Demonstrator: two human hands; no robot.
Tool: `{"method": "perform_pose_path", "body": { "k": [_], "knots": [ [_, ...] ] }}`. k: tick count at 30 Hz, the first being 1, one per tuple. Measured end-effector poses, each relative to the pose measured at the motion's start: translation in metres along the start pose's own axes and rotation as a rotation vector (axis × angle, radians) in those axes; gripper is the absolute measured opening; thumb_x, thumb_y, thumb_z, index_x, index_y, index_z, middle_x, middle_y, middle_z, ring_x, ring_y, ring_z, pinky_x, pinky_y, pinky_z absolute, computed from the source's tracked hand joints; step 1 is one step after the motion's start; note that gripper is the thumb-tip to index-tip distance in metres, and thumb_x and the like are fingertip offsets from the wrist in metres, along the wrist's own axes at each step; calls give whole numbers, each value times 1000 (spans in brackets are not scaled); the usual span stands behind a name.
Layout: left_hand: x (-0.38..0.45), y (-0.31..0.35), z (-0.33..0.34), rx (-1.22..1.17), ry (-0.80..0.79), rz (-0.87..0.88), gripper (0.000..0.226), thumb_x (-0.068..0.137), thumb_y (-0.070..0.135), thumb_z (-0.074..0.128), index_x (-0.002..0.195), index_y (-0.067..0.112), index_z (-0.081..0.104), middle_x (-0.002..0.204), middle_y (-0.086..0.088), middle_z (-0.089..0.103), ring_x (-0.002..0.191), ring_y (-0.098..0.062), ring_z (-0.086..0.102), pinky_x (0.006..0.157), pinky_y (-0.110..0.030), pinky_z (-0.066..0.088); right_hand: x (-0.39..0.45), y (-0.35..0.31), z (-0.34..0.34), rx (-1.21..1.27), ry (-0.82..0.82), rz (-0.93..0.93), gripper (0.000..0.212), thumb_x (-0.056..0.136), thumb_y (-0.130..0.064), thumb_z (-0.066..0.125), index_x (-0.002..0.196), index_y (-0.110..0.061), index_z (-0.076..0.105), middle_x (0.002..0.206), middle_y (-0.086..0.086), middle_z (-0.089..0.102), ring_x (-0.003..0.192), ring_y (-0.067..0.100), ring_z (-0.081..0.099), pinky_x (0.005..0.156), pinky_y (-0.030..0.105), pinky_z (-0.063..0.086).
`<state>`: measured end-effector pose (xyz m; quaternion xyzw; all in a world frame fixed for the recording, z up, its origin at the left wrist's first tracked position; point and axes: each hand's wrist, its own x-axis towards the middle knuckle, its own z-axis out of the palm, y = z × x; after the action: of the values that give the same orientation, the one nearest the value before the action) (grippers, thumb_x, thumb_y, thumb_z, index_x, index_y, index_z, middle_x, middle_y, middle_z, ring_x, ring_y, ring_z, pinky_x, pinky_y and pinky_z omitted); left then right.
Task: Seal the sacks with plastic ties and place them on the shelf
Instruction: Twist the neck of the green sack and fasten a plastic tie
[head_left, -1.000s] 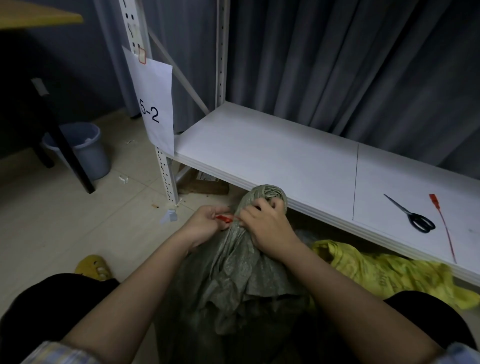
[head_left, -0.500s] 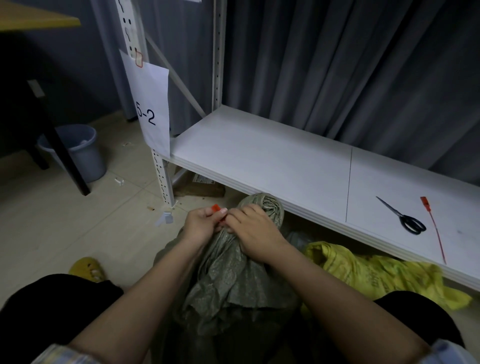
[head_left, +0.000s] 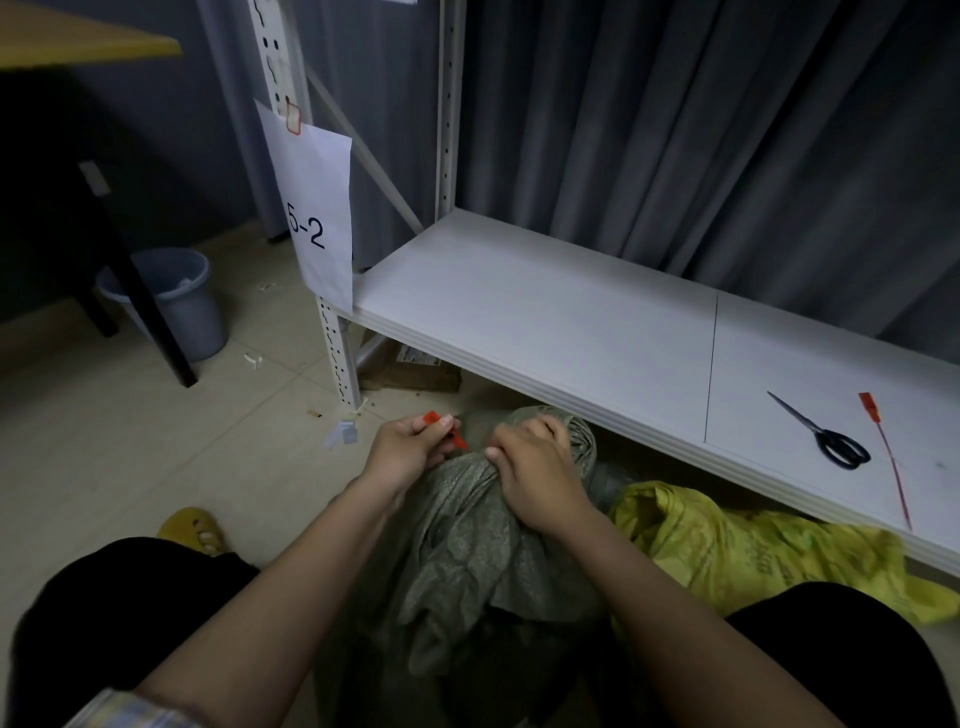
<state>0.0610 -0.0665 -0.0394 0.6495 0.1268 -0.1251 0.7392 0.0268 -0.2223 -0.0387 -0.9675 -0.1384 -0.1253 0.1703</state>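
A grey-green woven sack (head_left: 467, 545) stands on the floor between my knees, its mouth gathered into a neck. My right hand (head_left: 535, 467) grips that neck just below the bunched top. My left hand (head_left: 410, 447) pinches a red plastic tie (head_left: 441, 426) beside the neck; only the tie's head and a short piece show. A yellow sack (head_left: 753, 551) lies crumpled on the floor to the right, partly under the white shelf (head_left: 545, 317). A second red tie (head_left: 888, 457) lies on the shelf at the right.
Black scissors (head_left: 826, 436) lie on the shelf next to the spare tie. A paper sheet marked 5-2 (head_left: 317, 218) hangs on the shelf upright. A grey bucket (head_left: 171, 301) and a black table leg (head_left: 135, 280) stand at left. Scraps litter the tiled floor.
My left hand has drawn the red tie a little to the left, away from the sack's neck. My right hand keeps its hold on the neck.
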Motion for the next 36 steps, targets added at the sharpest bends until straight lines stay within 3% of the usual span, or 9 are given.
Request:
{"method": "perform_pose_path", "body": {
  "k": [5, 12, 22, 26, 28, 32, 34, 36],
  "knots": [
    [0, 5, -2, 13, -17, 48, 15, 92, 18, 57, 80, 12, 65, 76, -10, 65, 65, -9, 62, 60, -12, 51, 2, -15, 2, 10, 21, 90, 17, 93, -30, 48, 77, -25, 52, 85, -7, 62, 96, 15, 47, 100, 29, 11],
    [1, 10, 1, 17, 14, 118, 17, 93, 17, 55, 80, 11, 65, 49, 6, 64, 46, 1, 59, 53, -11, 49, 13, -25, 0, -93, -39, 36, 21, 93, -34, 44, 89, -24, 61, 99, -4, 60, 109, 17, 43, 104, 35, 3],
    [-1, 8, -2, -30, 42, 102, 18, 94, 18, 54, 81, 10, 63, 65, -5, 64, 46, 0, 61, 52, -11, 50, 10, -27, -2, -104, -42, 21, 24, 93, -34, 42, 91, -21, 61, 102, -2, 57, 111, 19, 42, 106, 36, 0],
    [1, 5, 0, -3, 40, 119, 23, 97, 20, 48, 78, 14, 59, 62, -3, 57, 52, -9, 52, 46, -12, 38, 7, -29, 0, -85, 3, 6, 23, 92, -33, 42, 88, -20, 61, 95, -1, 60, 104, 22, 48, 107, 37, 5],
    [3, 4, 3, 43, 65, 121, 27, 99, 24, 42, 76, 16, 53, 65, -5, 50, 56, -12, 45, 50, -19, 37, 4, -25, 2, -55, 36, -38, 22, 90, -33, 42, 84, -21, 59, 89, -4, 60, 98, 21, 53, 107, 38, 9],
    [10, 4, 9, 188, 95, 91, 33, 103, 26, 28, 78, 12, 46, 71, -5, 54, 59, -17, 50, 59, -30, 46, -5, -14, 2, -7, 36, -98, 21, 90, -34, 41, 83, -23, 57, 88, -9, 61, 97, 17, 55, 107, 34, 9],
    [12, 0, 10, 340, 71, 100, 34, 101, 28, 33, 91, 1, 51, 76, -10, 62, 70, -26, 60, 76, -38, 53, -7, -12, 0, 1, 31, -87, 23, 90, -35, 39, 82, -22, 56, 86, -9, 60, 96, 18, 55, 106, 33, 9],
    [14, -4, 10, 471, 57, 139, 23, 98, 26, 41, 93, 3, 44, 89, -16, 65, 88, -32, 63, 89, -44, 49, -6, -12, -1, 7, 28, -87, 24, 91, -34, 39, 83, -21, 57, 87, -8, 61, 97, 18, 55, 107, 32, 8]
  ]
}}
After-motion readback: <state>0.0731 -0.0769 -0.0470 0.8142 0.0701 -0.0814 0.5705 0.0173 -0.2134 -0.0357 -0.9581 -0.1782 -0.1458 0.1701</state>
